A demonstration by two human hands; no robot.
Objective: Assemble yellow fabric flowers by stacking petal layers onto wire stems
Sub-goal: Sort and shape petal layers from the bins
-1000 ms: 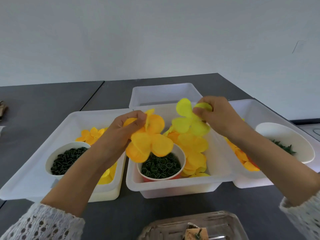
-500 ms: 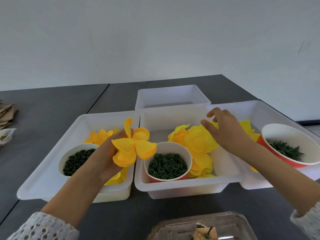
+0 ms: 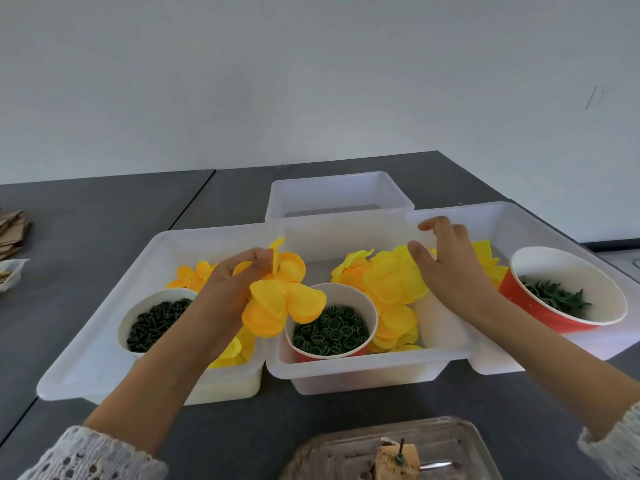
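the left hand [image 3: 230,289] comes in from the lower left with the forearm angled up and to the right, its fingers curled round a stack of orange-yellow petal layers [image 3: 282,296]. the petals fan out to the right of the fingers, lifted above the seam between the left bin [image 3: 104,341] and the middle bin [image 3: 363,372], with the lowest petal overhanging the rim of the ring cup [image 3: 363,299].

the right hand [image 3: 453,271] reaches in from the lower right, palm down, fingers loosely spread and holding nothing. its thumb side touches the pile of bright yellow petals [image 3: 391,282] in the middle bin, and the fingertips arch over the wall shared with the right bin [image 3: 519,220]. the two hands are well apart, with the ring cup between them.

the ring cup, red outside and full of dark green rings, sits at the front of the middle bin. a white cup of dark green pieces [image 3: 156,320] stands in the left bin just beside the left wrist. a red cup of green leaves [image 3: 561,292] tilts in the right bin near the right forearm. a fourth, smaller bin [image 3: 339,192] sits behind. bare dark table [image 3: 86,220] lies open to the left and in front of the bins; a clear tray [image 3: 398,452] sits at the near edge.
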